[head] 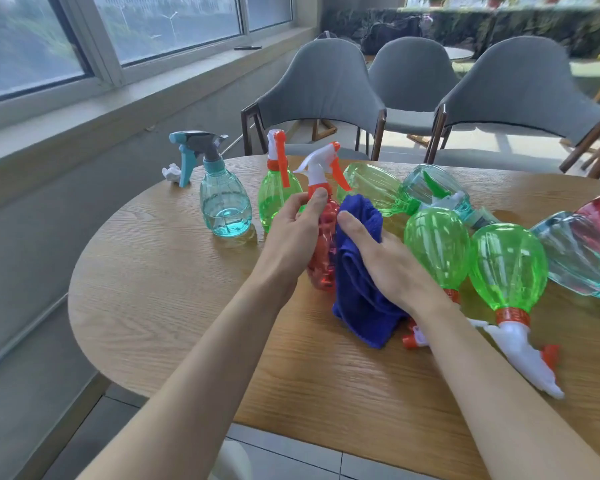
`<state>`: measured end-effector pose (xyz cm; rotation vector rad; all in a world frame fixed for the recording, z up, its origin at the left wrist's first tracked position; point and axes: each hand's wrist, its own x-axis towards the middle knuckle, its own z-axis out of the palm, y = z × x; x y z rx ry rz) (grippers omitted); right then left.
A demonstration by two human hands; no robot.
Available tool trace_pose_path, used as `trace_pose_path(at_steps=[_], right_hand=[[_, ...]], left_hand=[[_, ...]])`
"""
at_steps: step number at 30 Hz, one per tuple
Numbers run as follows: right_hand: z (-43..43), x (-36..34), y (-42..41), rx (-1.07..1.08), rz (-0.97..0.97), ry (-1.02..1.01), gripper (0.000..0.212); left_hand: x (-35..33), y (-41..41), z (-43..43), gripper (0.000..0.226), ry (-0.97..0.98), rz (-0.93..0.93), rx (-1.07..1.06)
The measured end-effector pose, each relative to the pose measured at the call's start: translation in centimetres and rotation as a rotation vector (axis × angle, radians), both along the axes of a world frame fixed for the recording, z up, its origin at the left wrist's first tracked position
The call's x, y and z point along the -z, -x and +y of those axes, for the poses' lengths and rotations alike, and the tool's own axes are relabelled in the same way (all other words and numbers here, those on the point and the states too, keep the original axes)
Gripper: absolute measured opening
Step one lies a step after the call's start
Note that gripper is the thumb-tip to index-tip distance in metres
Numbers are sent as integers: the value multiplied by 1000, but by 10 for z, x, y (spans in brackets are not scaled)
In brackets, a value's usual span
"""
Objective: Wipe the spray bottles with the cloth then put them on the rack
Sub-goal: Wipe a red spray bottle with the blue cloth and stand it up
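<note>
My left hand grips a red spray bottle near its orange collar and holds it upright above the wooden table. My right hand presses a blue cloth against the right side of that bottle, and the cloth hangs down to the tabletop. A teal bottle and a green bottle stand upright at the back left. Several green, teal and red bottles lie on their sides to the right, among them a green bottle. No rack is in view.
Three grey chairs stand behind the table, one of them a chair at the far edge. A crumpled white tissue lies at the table's back left edge. A window sill runs along the left wall.
</note>
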<state>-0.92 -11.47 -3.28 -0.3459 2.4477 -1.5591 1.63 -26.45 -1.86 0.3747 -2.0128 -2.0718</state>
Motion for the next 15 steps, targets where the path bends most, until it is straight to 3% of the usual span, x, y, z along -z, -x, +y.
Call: trace_pose_path(at_steps=[4,7,11,13,15], right_hand=[[-2,-4,-7,22,48,-7,51],[-12,0,-16,4,217,6,41],[-23,5,-24,-42,547,-126,56],[-21,4,-21,-44,524,-83,55],[-17,-1,-18,11,384,19,40]], left_hand=[[2,1,0,39,-17,11,-10],[5,3,1,37,-40,30,-30],[0,1,2,34,-83,67,-43],[-5,-1,3,33,-68,90,-29],[-9,-4,7,28,-31,126,-7]])
